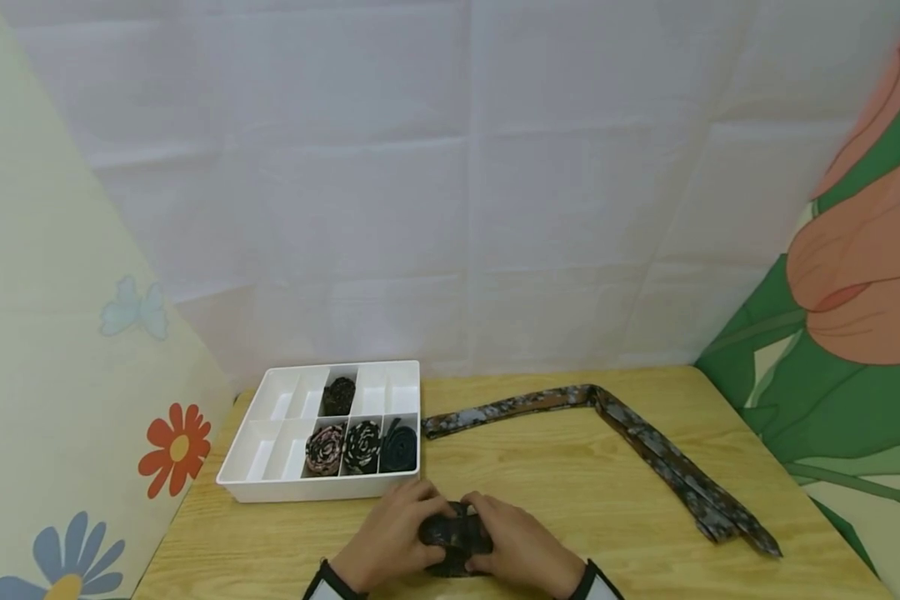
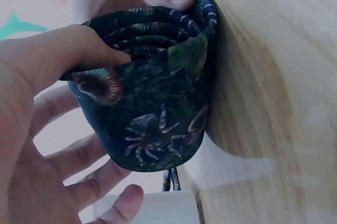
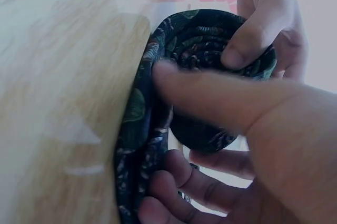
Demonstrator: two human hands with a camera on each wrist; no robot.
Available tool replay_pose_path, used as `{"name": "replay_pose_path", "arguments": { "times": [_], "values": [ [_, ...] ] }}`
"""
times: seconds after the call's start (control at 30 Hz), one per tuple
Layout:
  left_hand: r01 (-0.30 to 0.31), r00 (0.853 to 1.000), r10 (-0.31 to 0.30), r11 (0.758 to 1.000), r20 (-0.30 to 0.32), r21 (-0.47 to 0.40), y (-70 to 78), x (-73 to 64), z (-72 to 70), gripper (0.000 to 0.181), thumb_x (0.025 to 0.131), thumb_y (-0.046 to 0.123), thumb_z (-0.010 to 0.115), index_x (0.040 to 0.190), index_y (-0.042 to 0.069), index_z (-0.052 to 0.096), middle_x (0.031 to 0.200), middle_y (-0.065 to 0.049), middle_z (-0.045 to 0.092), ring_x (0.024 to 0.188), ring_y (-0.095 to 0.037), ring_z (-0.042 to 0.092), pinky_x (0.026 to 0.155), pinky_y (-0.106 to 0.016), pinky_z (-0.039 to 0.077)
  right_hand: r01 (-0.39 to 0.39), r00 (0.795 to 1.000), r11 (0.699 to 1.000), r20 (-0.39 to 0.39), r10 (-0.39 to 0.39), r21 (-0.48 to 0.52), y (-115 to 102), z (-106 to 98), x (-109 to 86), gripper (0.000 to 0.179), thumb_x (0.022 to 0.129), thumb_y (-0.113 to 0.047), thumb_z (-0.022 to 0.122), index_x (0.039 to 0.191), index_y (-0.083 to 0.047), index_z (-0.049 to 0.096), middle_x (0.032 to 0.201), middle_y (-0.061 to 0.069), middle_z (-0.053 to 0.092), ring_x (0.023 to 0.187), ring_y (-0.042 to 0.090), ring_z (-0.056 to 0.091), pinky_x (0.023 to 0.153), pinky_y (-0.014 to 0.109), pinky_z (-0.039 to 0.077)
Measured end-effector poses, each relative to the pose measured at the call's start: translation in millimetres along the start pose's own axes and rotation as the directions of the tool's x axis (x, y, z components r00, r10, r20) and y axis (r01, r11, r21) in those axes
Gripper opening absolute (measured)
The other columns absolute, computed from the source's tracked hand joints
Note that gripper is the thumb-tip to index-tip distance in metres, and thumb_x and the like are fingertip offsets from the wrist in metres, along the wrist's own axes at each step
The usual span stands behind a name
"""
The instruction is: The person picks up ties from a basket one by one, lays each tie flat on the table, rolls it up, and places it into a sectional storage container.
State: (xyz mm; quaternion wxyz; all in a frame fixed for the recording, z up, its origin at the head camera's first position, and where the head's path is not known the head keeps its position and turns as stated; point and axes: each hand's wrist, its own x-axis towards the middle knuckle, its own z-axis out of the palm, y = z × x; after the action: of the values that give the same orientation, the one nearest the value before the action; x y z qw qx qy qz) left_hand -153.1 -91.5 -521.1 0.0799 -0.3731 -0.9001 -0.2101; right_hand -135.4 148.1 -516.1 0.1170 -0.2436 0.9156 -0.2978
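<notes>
Near the table's front edge, a dark patterned necktie (image 1: 459,533) is wound into a loose spiral roll between both hands. My left hand (image 1: 390,540) holds the roll, its thumb pressed on the coiled edge. Spiders and green leaves show on the outer turn of the necktie (image 2: 152,129) in the left wrist view. In the right wrist view, my right hand (image 3: 289,124) pinches the flat outer length of the necktie (image 3: 134,124) beside the coil, thumb on one side and fingertips on the other.
A white divided box (image 1: 318,488) stands at the back left, with several rolled neckties (image 1: 362,447) in its compartments. Another necktie (image 1: 521,405), grey and brown, lies unrolled and bent across the wooden table (image 1: 570,483) on the right. A white sheet (image 1: 555,208) hangs behind.
</notes>
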Motion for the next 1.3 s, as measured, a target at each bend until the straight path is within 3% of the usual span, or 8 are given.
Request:
{"name": "replay_pose_path", "arguments": {
  "times": [0.13,0.27,0.5,0.6,0.8,0.97,1.17,1.3],
  "values": [
    [-0.006,1.000,0.006,1.000,0.027,0.002,1.3,2.5,1.2,0.036,0.079,0.033,0.089,0.114,0.031,0.079,0.110,0.012,0.067,0.104,-0.007,0.058,0.096,-0.038,0.052,0.013,1.000,1.000,-0.006,-0.013,0.004,0.2,0.6,-0.5,0.062,0.084,-0.045,0.090,0.133,-0.019,0.060,0.122,-0.002,0.069,0.106,0.012,0.069,0.086,0.035,0.058],
    [0.002,1.000,-0.002,1.000,0.030,0.008,2.2,3.0,-0.2,0.042,0.080,0.034,0.089,0.119,0.031,0.076,0.114,0.010,0.066,0.107,-0.009,0.061,0.097,-0.039,0.053,0.000,1.000,1.000,-0.013,-0.001,-0.028,-0.1,0.8,0.0,0.058,0.086,-0.038,0.090,0.132,-0.016,0.061,0.117,-0.002,0.068,0.104,0.014,0.069,0.087,0.039,0.060],
    [-0.031,0.999,0.032,0.999,-0.037,0.034,-1.0,1.3,-1.2,0.033,0.073,0.030,0.092,0.103,0.029,0.078,0.110,0.010,0.067,0.103,-0.009,0.062,0.092,-0.034,0.053,-0.020,0.999,1.000,-0.048,0.019,-0.017,-6.0,-0.5,0.8,0.070,0.084,-0.046,0.090,0.138,-0.013,0.060,0.116,-0.001,0.062,0.099,0.011,0.063,0.084,0.038,0.058],
    [-0.036,0.999,0.036,0.999,-0.018,0.031,-1.4,2.3,-0.1,0.032,0.075,0.031,0.091,0.104,0.030,0.080,0.111,0.010,0.068,0.105,-0.008,0.062,0.094,-0.036,0.052,-0.031,0.999,0.999,-0.029,0.032,0.008,-7.4,-0.5,1.7,0.067,0.085,-0.046,0.088,0.137,-0.014,0.060,0.116,-0.001,0.064,0.098,0.010,0.064,0.082,0.036,0.057],
    [-0.042,0.999,0.041,0.999,0.026,0.019,-0.1,3.8,1.9,0.038,0.080,0.033,0.088,0.117,0.034,0.079,0.114,0.008,0.068,0.105,-0.010,0.062,0.092,-0.035,0.053,-0.040,0.999,0.998,-0.003,0.040,0.040,-4.8,1.2,2.4,0.054,0.088,-0.031,0.088,0.130,-0.015,0.058,0.120,0.006,0.072,0.103,0.020,0.073,0.084,0.040,0.060],
    [-0.052,0.998,0.051,0.998,0.020,0.020,0.4,2.5,2.5,0.040,0.079,0.031,0.089,0.118,0.032,0.081,0.112,0.008,0.069,0.101,-0.008,0.062,0.089,-0.030,0.054,-0.003,0.999,0.997,-0.035,0.006,0.082,-3.6,4.5,0.6,0.056,0.089,-0.040,0.087,0.131,-0.017,0.059,0.122,0.004,0.071,0.106,0.018,0.072,0.085,0.038,0.060],
    [-0.033,0.998,0.034,0.999,0.047,-0.023,0.0,1.0,3.1,0.047,0.081,0.031,0.087,0.126,0.027,0.074,0.114,0.008,0.068,0.104,-0.007,0.061,0.090,-0.029,0.055,0.006,1.000,0.994,-0.028,-0.003,0.108,1.1,9.6,1.0,0.050,0.091,-0.040,0.084,0.127,-0.018,0.058,0.122,0.003,0.072,0.107,0.018,0.072,0.087,0.038,0.060],
    [-0.017,0.998,0.023,0.995,0.054,-0.102,-1.7,-0.9,2.4,0.041,0.081,0.026,0.088,0.120,0.025,0.076,0.113,0.007,0.067,0.102,-0.004,0.061,0.088,-0.026,0.056,0.000,0.999,0.987,-0.036,0.005,0.160,4.1,12.2,2.7,0.059,0.087,-0.044,0.087,0.131,-0.019,0.057,0.125,0.001,0.069,0.110,0.015,0.070,0.090,0.038,0.059]
  ]
}}
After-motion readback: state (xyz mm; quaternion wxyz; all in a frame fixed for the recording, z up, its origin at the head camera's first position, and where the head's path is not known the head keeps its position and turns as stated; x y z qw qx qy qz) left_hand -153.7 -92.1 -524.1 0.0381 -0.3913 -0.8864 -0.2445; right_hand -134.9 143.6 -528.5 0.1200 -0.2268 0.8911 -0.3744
